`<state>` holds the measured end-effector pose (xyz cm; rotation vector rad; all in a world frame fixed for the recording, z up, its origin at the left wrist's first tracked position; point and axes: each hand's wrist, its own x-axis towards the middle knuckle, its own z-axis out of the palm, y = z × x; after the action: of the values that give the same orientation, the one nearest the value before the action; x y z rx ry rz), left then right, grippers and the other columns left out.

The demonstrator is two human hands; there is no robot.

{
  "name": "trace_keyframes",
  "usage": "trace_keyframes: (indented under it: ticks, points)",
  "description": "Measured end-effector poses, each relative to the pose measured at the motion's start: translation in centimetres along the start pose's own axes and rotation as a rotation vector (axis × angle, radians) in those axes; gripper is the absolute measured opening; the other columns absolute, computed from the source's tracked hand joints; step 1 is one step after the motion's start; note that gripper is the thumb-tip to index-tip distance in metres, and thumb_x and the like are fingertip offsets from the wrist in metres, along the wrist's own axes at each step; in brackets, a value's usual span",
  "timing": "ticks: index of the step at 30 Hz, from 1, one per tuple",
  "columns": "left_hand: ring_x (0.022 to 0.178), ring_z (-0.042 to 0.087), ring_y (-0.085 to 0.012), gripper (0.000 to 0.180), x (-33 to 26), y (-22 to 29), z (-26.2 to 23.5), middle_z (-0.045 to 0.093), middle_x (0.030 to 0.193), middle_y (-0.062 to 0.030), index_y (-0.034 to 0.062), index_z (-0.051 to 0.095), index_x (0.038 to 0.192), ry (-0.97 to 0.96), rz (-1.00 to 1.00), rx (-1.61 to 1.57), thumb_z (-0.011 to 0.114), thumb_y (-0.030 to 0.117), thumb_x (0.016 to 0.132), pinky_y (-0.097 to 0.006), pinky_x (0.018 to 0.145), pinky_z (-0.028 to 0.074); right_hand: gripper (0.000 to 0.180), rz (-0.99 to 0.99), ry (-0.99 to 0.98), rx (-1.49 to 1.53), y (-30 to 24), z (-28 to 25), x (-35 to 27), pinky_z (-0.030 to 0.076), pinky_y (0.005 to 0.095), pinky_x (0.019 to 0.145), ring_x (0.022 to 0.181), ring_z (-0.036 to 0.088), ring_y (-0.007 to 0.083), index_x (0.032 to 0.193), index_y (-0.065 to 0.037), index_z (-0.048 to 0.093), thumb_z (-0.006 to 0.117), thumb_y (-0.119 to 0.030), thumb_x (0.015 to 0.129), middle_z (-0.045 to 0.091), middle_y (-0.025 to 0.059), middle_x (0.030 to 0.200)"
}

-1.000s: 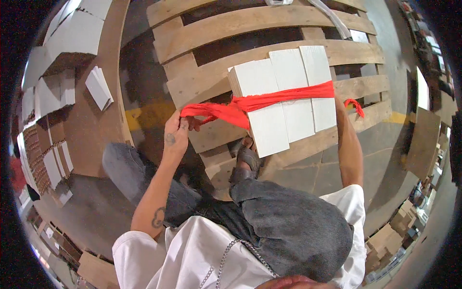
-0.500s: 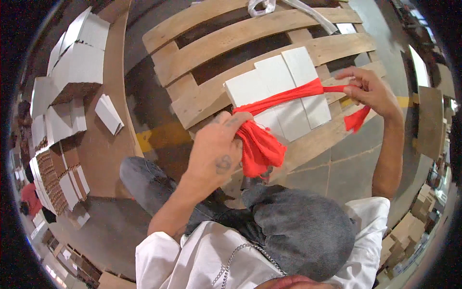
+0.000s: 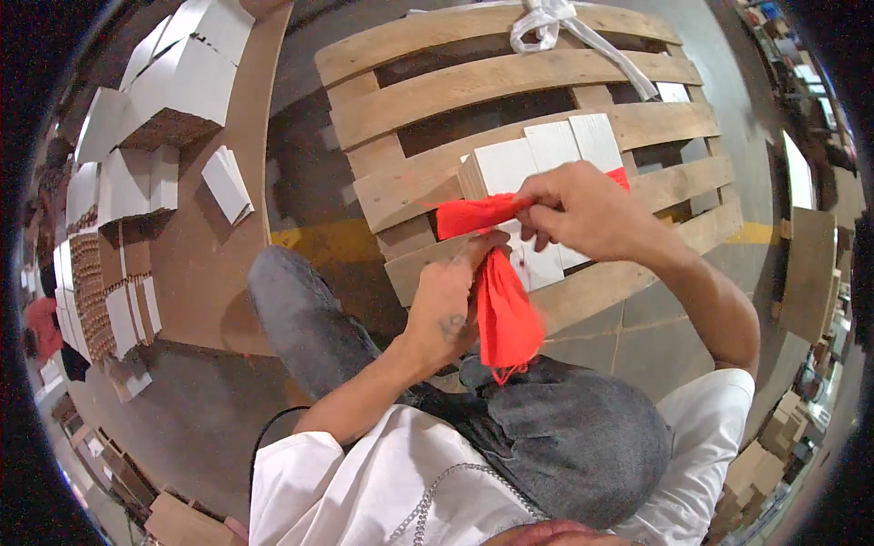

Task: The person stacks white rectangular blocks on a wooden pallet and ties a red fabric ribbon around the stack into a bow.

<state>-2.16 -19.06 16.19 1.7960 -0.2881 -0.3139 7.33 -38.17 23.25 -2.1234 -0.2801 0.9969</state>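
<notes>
Pinching the red cloth (image 3: 510,314) in both hands, you hold it over the near part of the bundle of white cardboard pieces (image 3: 501,168), which lies on the wooden pallet (image 3: 473,82), close to its near edge. Your left hand (image 3: 446,298) is closed on the cloth, and a frayed end hangs from it toward your knee (image 3: 583,437). Your right hand (image 3: 583,214) has thumb and fingers closed on another part, whose free end points to the left. The two grips are near each other, probably so that the band does not become loose; a piece of it shows at the bundle's right edge. Farther away, slats with gaps reach to a white strap (image 3: 549,14). On the right, grey floor (image 3: 760,187) seems to give your elbow room; on the left, floor separates the pallet from a brown cardboard sheet (image 3: 209,291).
</notes>
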Motion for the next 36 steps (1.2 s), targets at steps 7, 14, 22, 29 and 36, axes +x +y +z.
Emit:
trace_keyframes:
  ticks: [7, 14, 22, 29, 36]
  points:
    - [0.087, 0.062, -0.0167, 0.021, -0.8, -2.7, -3.3, 0.061, 0.106, -0.0089, 0.0024, 0.062, 0.107, 0.305, -0.452, -0.603, 0.051, 0.015, 0.094, -0.03, 0.078, 0.051, 0.01, -0.175, 0.463, -0.312, 3.2, -2.5, -5.7, 0.047, 0.0317, 0.072, 0.085, 0.059, 0.0201, 0.093, 0.001, 0.065, 0.065, -0.001, 0.083, 0.061, 0.0093, 0.095]
    - [0.077, 0.061, -0.0315, 0.033, 2.1, -6.4, -0.2, 0.06, 0.093, -0.0177, 0.0003, 0.054, 0.115, 0.195, 0.163, 0.2, 0.061, 0.006, 0.083, -0.037, 0.07, 0.05, 0.025, -0.132, 0.895, 0.682, 22.9, -8.2, -14.7, 0.044, 0.0238, 0.069, 0.079, 0.057, 0.0117, 0.115, -0.004, 0.058, 0.062, -0.01, 0.09, 0.059, 0.0038, 0.085]
    - [0.083, 0.057, -0.043, 0.055, 3.5, -8.8, 1.0, 0.063, 0.097, -0.0208, 0.0009, 0.056, 0.119, 0.158, 0.25, 0.452, 0.059, -0.002, 0.065, -0.045, 0.072, 0.047, 0.033, -0.097, 0.597, 0.387, 20.5, -3.2, -3.7, 0.048, 0.0244, 0.076, 0.084, 0.057, 0.0106, 0.123, -0.001, 0.057, 0.059, -0.005, 0.091, 0.065, 0.0038, 0.094]
    - [0.083, 0.06, -0.039, 0.051, 3.5, -9.6, 0.7, 0.065, 0.094, -0.0177, 0.0016, 0.059, 0.113, 0.094, 0.099, 0.536, 0.064, -0.001, 0.062, -0.041, 0.076, 0.046, 0.022, -0.063, 0.636, 0.047, 20.3, -3.4, -2.6, 0.051, 0.0266, 0.081, 0.091, 0.061, 0.0128, 0.112, 0.001, 0.061, 0.059, -0.001, 0.09, 0.066, 0.0068, 0.101]
    - [0.088, 0.061, -0.0392, 0.053, 3.4, -10.8, 1.6, 0.066, 0.1, -0.017, 0.0051, 0.061, 0.116, 0.156, 0.196, 0.545, 0.065, -0.003, 0.063, -0.041, 0.08, 0.048, 0.015, -0.138, 0.683, 0.042, 19.8, -4.0, -3.5, 0.05, 0.0275, 0.078, 0.087, 0.059, 0.0132, 0.106, -0.003, 0.063, 0.061, -0.008, 0.092, 0.064, 0.0052, 0.1]
